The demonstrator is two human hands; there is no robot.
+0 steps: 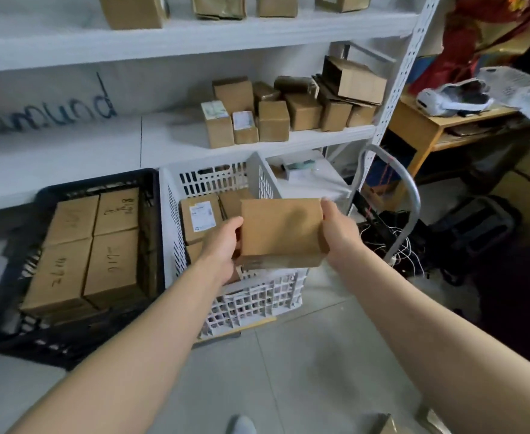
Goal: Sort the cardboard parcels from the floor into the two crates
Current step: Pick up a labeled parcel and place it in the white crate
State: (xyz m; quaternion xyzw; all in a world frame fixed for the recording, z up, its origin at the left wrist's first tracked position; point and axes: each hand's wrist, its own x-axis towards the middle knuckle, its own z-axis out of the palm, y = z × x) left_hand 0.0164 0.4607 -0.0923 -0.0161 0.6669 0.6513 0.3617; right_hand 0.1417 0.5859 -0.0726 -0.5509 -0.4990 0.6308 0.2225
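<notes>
Shelving: white metal shelf unit (175, 39) behind the crates, with small brown boxes on its boards.
Black crate: black slotted plastic crate (100, 183) on the grey tiled floor, at left, holding brown boxes with handwritten marks.
White crate: white lattice plastic crate (257, 305) just beside it, with brown boxes inside.
Parcel: plain brown cardboard parcel (280, 230) held in the air over the white crate.
Left hand: left hand (221, 245) grips the parcel's left edge.
Right hand: right hand (338, 230) grips its right edge.
</notes>
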